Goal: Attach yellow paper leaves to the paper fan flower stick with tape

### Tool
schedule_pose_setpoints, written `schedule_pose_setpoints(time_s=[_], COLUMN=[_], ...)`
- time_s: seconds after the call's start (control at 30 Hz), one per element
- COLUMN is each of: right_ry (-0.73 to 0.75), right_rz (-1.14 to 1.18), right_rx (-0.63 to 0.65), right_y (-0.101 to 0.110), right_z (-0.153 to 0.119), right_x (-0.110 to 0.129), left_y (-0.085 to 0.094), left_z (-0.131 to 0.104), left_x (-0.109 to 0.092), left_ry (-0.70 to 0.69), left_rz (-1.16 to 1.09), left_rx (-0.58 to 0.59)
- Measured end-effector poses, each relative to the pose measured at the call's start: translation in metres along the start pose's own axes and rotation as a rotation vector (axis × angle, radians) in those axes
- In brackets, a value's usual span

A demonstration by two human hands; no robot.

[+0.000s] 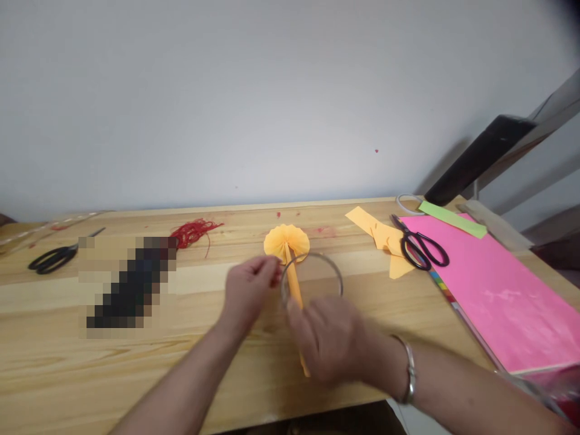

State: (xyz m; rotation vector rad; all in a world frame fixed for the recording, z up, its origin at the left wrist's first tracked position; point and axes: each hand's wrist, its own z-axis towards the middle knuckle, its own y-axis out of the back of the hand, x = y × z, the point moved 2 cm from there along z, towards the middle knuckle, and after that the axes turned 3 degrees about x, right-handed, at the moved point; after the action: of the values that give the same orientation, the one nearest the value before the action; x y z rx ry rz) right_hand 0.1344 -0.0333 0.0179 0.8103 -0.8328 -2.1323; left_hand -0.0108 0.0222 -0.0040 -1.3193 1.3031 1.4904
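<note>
We have one orange paper fan [276, 243] at mid-table, one long orange strip [293, 281] running from it toward us, and one ring [339, 273] across the strip. Our left hand [248, 289] curls beside the ring, thumb meeting fingertips; we cannot tell whether anything is pinched. Our right hand [328, 338] bends over the strip and the ring's near edge, its exact grip hidden. We count two scissors: one pair [52, 260] far left, another pair [423, 252] partly over one pink sheet [507, 296], which also bears one green strip [453, 219].
</note>
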Motion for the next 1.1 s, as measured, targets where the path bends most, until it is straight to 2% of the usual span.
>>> schedule_pose_setpoints(time_s=[0.1,0.17,0.2,0.27,0.33,0.43,0.53,0.7,0.87,0.93,1.0,1.1], right_ry=[0.043,-0.057,-0.175,-0.348,-0.465,-0.533,-0.535,-0.586,-0.598,-0.596,-0.582,-0.518], right_rz=[0.168,0.079,-0.045,-0.209,-0.244,-0.185,-0.11,-0.021,-0.011,-0.011,0.05,0.303], right_rx=[-0.118,-0.113,-0.102,-0.02,0.06,0.22,0.309,0.389,0.397,0.336,0.204,-0.016], right_y=[0.011,0.004,-0.003,-0.022,-0.04,-0.059,-0.064,-0.062,-0.064,-0.063,-0.058,-0.046], right_z=[0.0,-0.003,-0.006,-0.014,-0.023,-0.033,-0.035,-0.034,-0.036,-0.033,-0.028,-0.017], right_x=[-0.001,-0.021,-0.036,-0.068,-0.094,-0.112,-0.112,-0.11,-0.112,-0.111,-0.104,-0.084], left_y=[0.011,0.012,0.011,0.007,0.004,0.003,0.002,-0.001,-0.002,-0.002,-0.003,-0.006], left_z=[0.014,0.016,0.016,0.013,0.009,0.005,0.004,0.001,0.0,-0.001,-0.002,-0.005], left_x=[0.005,0.008,0.009,0.009,0.01,0.012,0.013,0.011,0.011,0.011,0.011,0.008], left_ry=[0.119,0.234,0.274,0.317,0.344,0.361,0.367,0.391,0.397,0.383,0.372,0.362], left_rz=[-0.298,-0.421,-0.438,-0.445,-0.45,-0.445,-0.438,-0.443,-0.429,-0.417,-0.404,-0.368], left_rx=[-0.058,0.0,0.047,0.128,0.198,0.257,0.295,0.353,0.358,0.35,0.338,0.327])
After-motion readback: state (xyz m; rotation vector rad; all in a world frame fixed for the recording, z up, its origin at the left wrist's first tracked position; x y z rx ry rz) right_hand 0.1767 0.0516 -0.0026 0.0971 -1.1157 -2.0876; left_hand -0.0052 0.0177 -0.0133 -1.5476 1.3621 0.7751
